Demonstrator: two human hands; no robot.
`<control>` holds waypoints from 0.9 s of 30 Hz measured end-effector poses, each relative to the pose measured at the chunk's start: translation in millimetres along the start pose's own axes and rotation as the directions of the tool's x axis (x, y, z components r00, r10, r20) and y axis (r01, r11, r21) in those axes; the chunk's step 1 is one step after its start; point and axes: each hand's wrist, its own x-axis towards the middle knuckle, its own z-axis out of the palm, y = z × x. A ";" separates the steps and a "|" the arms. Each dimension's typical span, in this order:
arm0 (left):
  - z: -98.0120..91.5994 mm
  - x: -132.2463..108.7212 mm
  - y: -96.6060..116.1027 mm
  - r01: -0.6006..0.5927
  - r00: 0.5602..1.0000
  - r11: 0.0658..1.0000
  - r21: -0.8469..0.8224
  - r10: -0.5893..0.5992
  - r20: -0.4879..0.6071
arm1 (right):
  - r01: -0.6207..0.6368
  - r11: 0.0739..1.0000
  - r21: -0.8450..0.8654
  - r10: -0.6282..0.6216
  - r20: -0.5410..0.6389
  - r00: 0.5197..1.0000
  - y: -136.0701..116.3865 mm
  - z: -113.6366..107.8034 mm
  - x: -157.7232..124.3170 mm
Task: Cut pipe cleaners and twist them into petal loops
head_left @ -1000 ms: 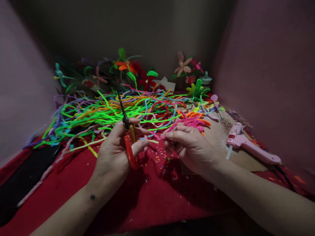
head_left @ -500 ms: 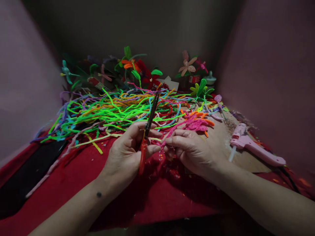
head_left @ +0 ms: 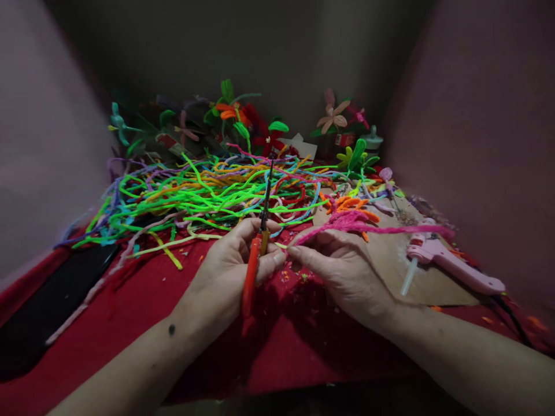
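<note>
In the head view, my left hand (head_left: 236,257) is closed around red-handled scissors (head_left: 250,277), whose dark blades point up and away. Its thumb and fingertips also meet at a short pale yellow end (head_left: 280,245). My right hand (head_left: 342,263) pinches pink pipe cleaner (head_left: 321,227) close to that yellow end, and the two hands' fingertips almost touch. From there the pink strand runs right over the hand, past looped pink petals, its far end over the glue gun. Fingers partly hide how the pink and yellow parts join.
Many loose pipe cleaners (head_left: 186,196) are heaped behind my hands, with finished pipe-cleaner flowers (head_left: 333,117) at the back. A pink glue gun (head_left: 455,267) rests on cardboard (head_left: 385,263) at right. A black phone-like slab (head_left: 56,306) lies left on the red cloth (head_left: 208,358).
The pink strand now stretches out to the right above my right hand. The scissors have turned slightly more upright in my left hand. Both hands stay close together.
</note>
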 end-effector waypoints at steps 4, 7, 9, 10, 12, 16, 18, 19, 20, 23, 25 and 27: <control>-2.6 0.4 -0.3 -0.010 1.000 0.998 -0.054 0.011 0.009 | -0.055 0.993 0.101 0.053 0.018 0.998 2.7 -0.9 3.0; -1.5 -1.0 1.5 -0.020 1.000 0.999 -0.027 0.019 -0.022 | -0.091 0.988 0.123 0.087 0.040 0.995 4.7 -3.1 5.3; 0.1 -1.7 2.8 -0.015 0.999 1.000 -0.004 0.015 -0.033 | -0.111 0.988 0.103 0.106 0.060 0.993 4.8 -4.2 5.6; 0.9 -1.7 3.2 -0.012 0.999 1.000 0.003 0.012 -0.033 | -0.123 0.988 0.088 0.118 0.068 0.991 4.5 -4.4 5.4; 2.1 -1.2 3.1 -0.017 0.999 1.000 0.011 0.017 -0.028 | -0.142 0.989 0.049 0.138 0.076 0.988 3.4 -4.0 4.5; 3.3 -0.6 1.7 -0.045 0.998 0.997 0.056 0.047 -0.033 | -0.137 0.991 -0.002 0.137 0.036 0.990 0.4 -0.2 1.7; 3.4 -0.8 1.4 -0.041 0.998 0.996 0.082 0.044 -0.038 | -0.135 0.991 0.013 0.134 0.017 0.991 0.1 1.8 0.8; 3.2 -0.9 1.3 -0.032 0.999 0.995 0.090 0.035 -0.037 | -0.128 0.991 0.026 0.128 0.015 0.992 0.5 2.4 0.7; 2.9 -0.9 1.2 -0.019 0.999 0.995 0.095 0.022 -0.031 | -0.119 0.992 0.042 0.118 0.021 0.993 1.3 2.7 0.8; 1.7 -0.6 0.8 0.004 1.000 0.995 0.096 -0.003 -0.009 | -0.092 0.990 0.102 0.086 0.063 0.994 4.2 1.5 2.3; 1.2 -0.2 0.6 0.009 1.000 0.996 0.089 -0.008 -0.010 | -0.077 0.987 0.138 0.066 0.085 0.994 4.4 -0.4 4.0; 1.1 0.2 0.6 0.028 0.999 0.996 0.083 -0.026 -0.019 | -0.065 0.987 0.146 0.050 0.105 0.993 2.6 -2.5 5.7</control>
